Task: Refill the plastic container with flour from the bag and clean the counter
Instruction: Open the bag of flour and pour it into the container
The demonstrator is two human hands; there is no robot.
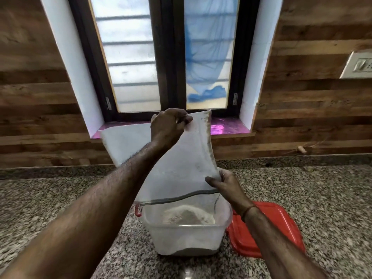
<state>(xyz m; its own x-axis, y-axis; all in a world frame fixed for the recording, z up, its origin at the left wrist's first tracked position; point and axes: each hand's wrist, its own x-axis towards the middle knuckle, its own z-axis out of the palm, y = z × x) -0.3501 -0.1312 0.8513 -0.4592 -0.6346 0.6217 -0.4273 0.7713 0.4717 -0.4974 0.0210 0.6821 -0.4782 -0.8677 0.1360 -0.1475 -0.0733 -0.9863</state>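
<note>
A translucent white flour bag (177,168) hangs upside down over a clear plastic container (187,236) on the granite counter. The bag's zip mouth points down into the container. Pale flour lies heaped inside the container. My left hand (169,127) grips the bag's raised bottom edge up high. My right hand (225,186) pinches the bag's right side near the zip mouth, just above the container's rim. The bag looks flat and nearly limp.
A red lid (281,228) lies flat on the speckled granite counter (60,198), right of the container, partly under my right forearm. A wood-panelled wall and a window with a sill (227,127) stand behind. A switch plate (358,65) is on the right wall.
</note>
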